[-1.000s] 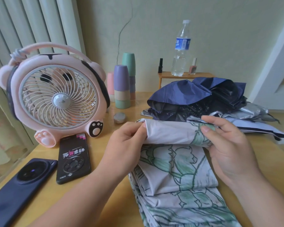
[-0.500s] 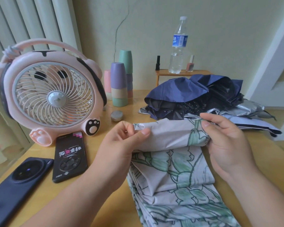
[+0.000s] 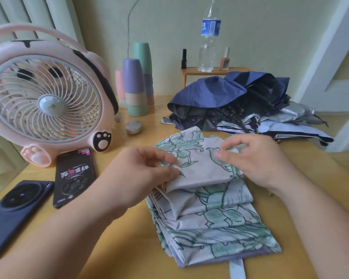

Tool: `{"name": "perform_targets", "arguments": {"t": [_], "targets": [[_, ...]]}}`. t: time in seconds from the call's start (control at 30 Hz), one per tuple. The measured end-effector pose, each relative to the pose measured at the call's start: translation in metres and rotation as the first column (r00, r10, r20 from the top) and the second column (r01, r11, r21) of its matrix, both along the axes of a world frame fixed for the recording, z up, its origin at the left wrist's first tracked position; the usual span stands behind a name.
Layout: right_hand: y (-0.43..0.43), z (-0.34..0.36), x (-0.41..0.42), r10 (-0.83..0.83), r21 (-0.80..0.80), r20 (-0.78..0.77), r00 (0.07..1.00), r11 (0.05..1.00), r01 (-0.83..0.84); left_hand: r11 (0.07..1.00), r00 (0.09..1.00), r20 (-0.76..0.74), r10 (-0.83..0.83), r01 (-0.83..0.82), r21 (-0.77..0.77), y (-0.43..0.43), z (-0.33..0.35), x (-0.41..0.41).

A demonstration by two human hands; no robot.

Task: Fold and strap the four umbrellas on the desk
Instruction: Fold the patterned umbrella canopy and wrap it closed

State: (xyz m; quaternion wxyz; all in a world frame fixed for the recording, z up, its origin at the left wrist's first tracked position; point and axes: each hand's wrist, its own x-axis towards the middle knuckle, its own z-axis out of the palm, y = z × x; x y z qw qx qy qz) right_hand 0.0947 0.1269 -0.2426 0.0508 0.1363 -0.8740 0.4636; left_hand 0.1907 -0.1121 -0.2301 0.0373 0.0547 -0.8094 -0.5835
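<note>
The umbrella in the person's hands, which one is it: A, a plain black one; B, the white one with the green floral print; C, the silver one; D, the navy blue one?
B: the left hand and right hand both pinch the fabric of the white floral umbrella, while the navy umbrella lies behind it, apart from both hands.
</note>
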Motion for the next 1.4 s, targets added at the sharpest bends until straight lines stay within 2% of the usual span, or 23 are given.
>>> {"name": "perform_targets", "arguments": {"t": [0.07,0.13,0.3,0.43,0.57,0.63,0.7,0.73,0.8,0.87,0.97,1.03,1.1,1.17,1.2,1.27,1.4], "targets": [[0.0,-0.002,0.001,0.051,0.146,0.02,0.998,0.988,-0.054,0.964,0.999,0.047,0.004,0.009,-0.266,-0.001,0.001,0.001],[0.001,-0.004,0.001,0.089,0.172,0.042,0.995,0.981,-0.095,0.911,0.998,0.063,0.022,0.006,-0.412,-0.002,0.003,0.001],[0.005,-0.009,-0.003,0.157,0.202,0.055,0.986,0.965,-0.165,0.732,0.998,0.005,0.067,-0.046,-0.68,0.003,0.003,0.005],[0.007,-0.012,-0.004,0.162,0.257,0.046,0.986,0.952,-0.169,0.613,0.998,-0.032,0.048,-0.055,-0.788,0.004,-0.001,0.003],[0.011,-0.006,0.0,0.176,0.282,0.094,0.98,0.939,-0.196,0.544,0.999,-0.036,-0.01,-0.024,-0.839,0.002,-0.005,0.002],[0.013,-0.002,0.001,0.179,0.274,0.096,0.979,0.941,-0.199,0.522,0.984,-0.143,-0.106,-0.068,-0.85,-0.002,-0.01,-0.002],[0.014,0.002,0.003,0.165,0.224,0.059,0.985,0.959,-0.174,0.56,0.929,-0.285,-0.237,-0.11,-0.822,-0.01,-0.011,-0.005],[0.013,0.003,0.003,0.15,0.182,0.02,0.989,0.972,-0.151,0.608,0.89,-0.33,-0.314,-0.078,-0.79,-0.014,-0.01,-0.005],[0.012,0.005,0.003,0.097,0.076,-0.076,0.992,0.993,-0.092,0.711,0.836,-0.319,-0.446,0.115,-0.694,-0.022,-0.008,-0.003],[0.01,0.005,0.002,0.033,-0.023,-0.151,0.988,0.999,-0.036,0.73,0.811,-0.258,-0.525,0.273,-0.627,-0.029,-0.006,0.001],[0.013,0.015,0.012,0.027,-0.066,-0.274,0.961,0.997,-0.047,0.719,0.805,-0.199,-0.559,0.35,-0.6,-0.034,-0.001,0.006],[0.017,0.026,0.026,0.172,0.005,-0.308,0.936,0.984,-0.179,0.693,0.778,-0.225,-0.586,0.338,-0.637,-0.035,0.003,0.006],[0.017,0.035,0.04,0.322,0.197,-0.138,0.937,0.936,-0.293,0.627,0.759,-0.208,-0.616,0.313,-0.714,-0.037,0.003,0.004],[0.012,0.037,0.046,0.318,0.503,0.103,0.942,0.801,-0.325,0.586,0.769,-0.183,-0.613,0.286,-0.758,-0.039,-0.001,0.001],[0.008,0.038,0.048,0.281,0.628,0.167,0.945,0.708,-0.321,0.57,0.771,-0.178,-0.611,0.273,-0.775,-0.039,-0.004,0.0],[0.001,0.035,0.05,0.24,0.752,0.172,0.956,0.595,-0.284,0.518,0.763,-0.166,-0.625,0.245,-0.82,-0.036,-0.008,-0.002],[-0.005,0.026,0.047,0.223,0.8,0.099,0.97,0.562,-0.211,0.486,0.748,-0.203,-0.632,0.179,-0.856,-0.027,-0.011,-0.004]]}}
